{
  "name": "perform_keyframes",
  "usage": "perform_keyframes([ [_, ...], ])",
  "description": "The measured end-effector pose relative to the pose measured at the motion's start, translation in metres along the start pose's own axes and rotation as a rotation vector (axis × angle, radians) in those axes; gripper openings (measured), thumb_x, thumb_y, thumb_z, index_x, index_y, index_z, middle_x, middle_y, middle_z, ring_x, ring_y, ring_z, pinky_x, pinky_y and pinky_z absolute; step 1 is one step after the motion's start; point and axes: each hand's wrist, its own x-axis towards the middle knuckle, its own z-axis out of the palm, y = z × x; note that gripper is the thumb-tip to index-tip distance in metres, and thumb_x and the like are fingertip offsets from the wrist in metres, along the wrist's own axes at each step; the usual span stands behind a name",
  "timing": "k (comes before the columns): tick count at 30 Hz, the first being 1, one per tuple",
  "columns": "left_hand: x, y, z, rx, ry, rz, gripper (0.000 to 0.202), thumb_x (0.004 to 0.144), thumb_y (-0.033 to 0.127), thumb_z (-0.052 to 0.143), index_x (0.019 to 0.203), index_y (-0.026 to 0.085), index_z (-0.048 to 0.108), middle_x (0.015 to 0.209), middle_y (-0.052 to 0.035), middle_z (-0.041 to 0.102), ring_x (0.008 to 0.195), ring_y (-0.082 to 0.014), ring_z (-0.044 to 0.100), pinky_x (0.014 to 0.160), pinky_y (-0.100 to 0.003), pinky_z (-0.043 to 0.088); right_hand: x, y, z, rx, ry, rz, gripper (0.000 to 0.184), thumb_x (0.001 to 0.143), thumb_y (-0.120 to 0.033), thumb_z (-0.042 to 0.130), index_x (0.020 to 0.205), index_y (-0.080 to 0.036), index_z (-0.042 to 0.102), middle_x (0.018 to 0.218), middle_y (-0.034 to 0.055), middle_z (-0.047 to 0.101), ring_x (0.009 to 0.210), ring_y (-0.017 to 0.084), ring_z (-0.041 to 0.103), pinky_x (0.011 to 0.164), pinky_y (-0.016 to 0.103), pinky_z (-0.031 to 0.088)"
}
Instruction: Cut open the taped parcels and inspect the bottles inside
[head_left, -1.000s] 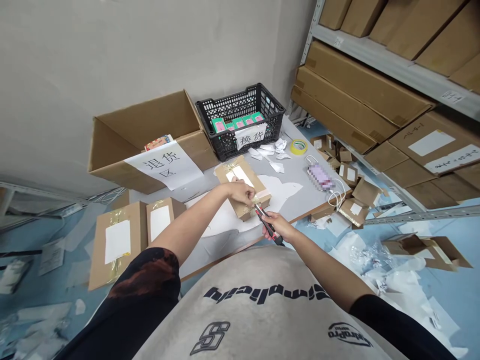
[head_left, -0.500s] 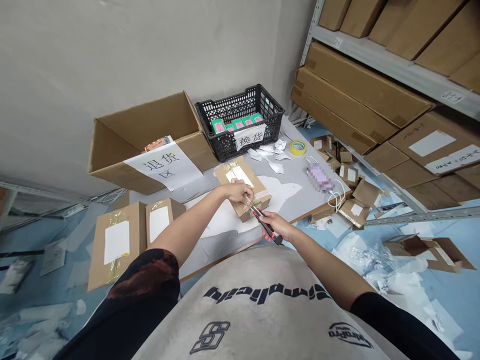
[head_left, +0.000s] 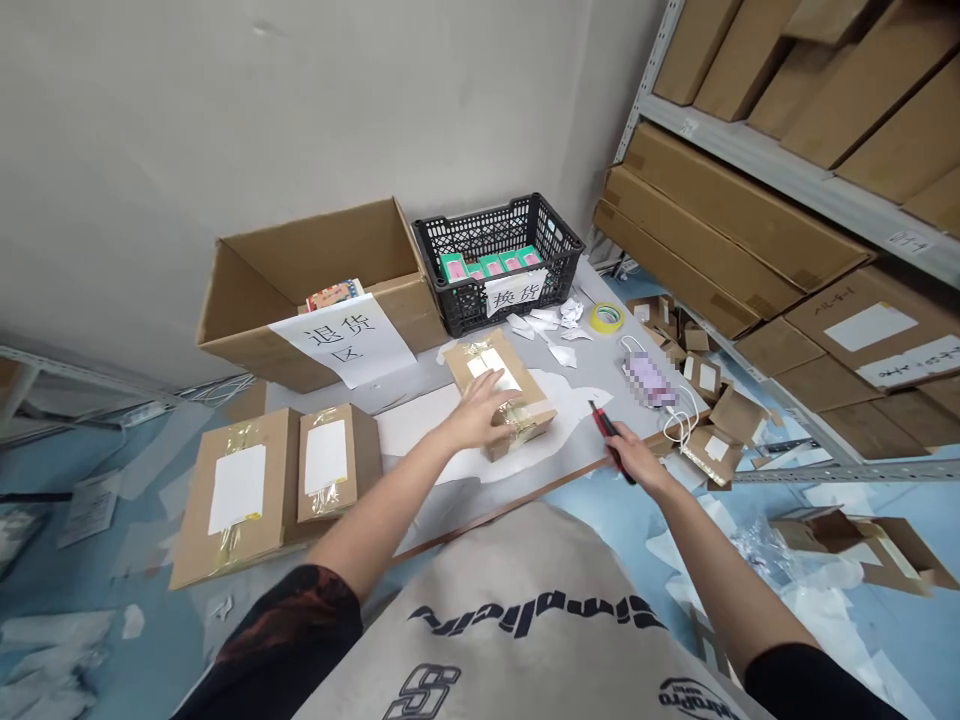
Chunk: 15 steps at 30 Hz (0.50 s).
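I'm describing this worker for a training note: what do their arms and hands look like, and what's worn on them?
The left hand and right hand wear no gloves, and no watch shows. The left sleeve is short and black with a rust-brown patch; the right sleeve is short and plain black. Both belong to a pale grey shirt with dark lettering.

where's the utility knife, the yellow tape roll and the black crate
utility knife (head_left: 606,425), head view, on its handle
yellow tape roll (head_left: 597,318), head view, on its yellow band
black crate (head_left: 459,312), head view, on its front wall
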Motion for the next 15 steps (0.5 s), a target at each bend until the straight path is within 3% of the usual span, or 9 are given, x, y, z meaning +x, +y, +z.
perform_keyframes([
  [2,-0.022,0.002,0.015,-0.053,0.193,-0.208,0.057,0.084,0.042,0.063,0.138,0.031,0.049,0.156,-0.0084,0.024,0.144,-0.0333,0.02,0.115,-0.051,0.022,0.03,0.008,0.001,-0.237,0.231,-0.006,0.042,0.086,-0.029,0.047,0.127,-0.02,0.05,0.103,0.0086,0.065,0.093,0.022,0.063,0.083,0.033,0.048],
  [5,-0.045,-0.001,0.04,-0.242,0.367,-0.495,0.059,0.088,0.04,0.056,0.144,0.027,0.04,0.155,-0.0101,0.025,0.146,-0.0286,0.02,0.117,-0.046,0.024,0.069,0.011,0.023,-0.301,0.337,0.034,0.052,0.083,-0.027,0.052,0.133,-0.014,0.047,0.124,0.0179,0.056,0.121,0.029,0.051,0.102,0.039,0.036],
  [8,-0.052,-0.008,0.062,-0.505,0.392,-0.624,0.074,0.086,0.044,0.059,0.15,0.027,0.026,0.154,-0.0115,0.029,0.143,-0.0285,0.028,0.114,-0.045,0.031,0.093,0.014,0.044,-0.32,0.392,0.09,0.057,0.081,-0.026,0.056,0.134,-0.011,0.046,0.127,0.0213,0.052,0.125,0.033,0.047,0.106,0.043,0.031],
  [12,-0.043,-0.013,0.078,-0.823,0.397,-0.751,0.093,0.081,0.052,0.065,0.153,0.028,0.01,0.155,-0.0156,0.027,0.127,-0.0281,0.051,0.103,-0.042,0.046,0.11,0.019,0.045,-0.317,0.34,0.075,0.049,0.076,-0.026,0.06,0.124,-0.014,0.056,0.114,0.0164,0.06,0.116,0.03,0.054,0.102,0.04,0.038],
  [15,-0.031,-0.006,0.076,-0.799,0.449,-0.821,0.096,0.08,0.054,0.066,0.154,0.03,0.009,0.157,-0.0147,0.02,0.132,-0.0294,0.046,0.106,-0.042,0.043,0.124,0.013,0.038,-0.298,0.273,0.028,0.039,0.075,-0.028,0.06,0.112,-0.016,0.063,0.107,0.0145,0.064,0.116,0.03,0.054,0.103,0.041,0.038],
])
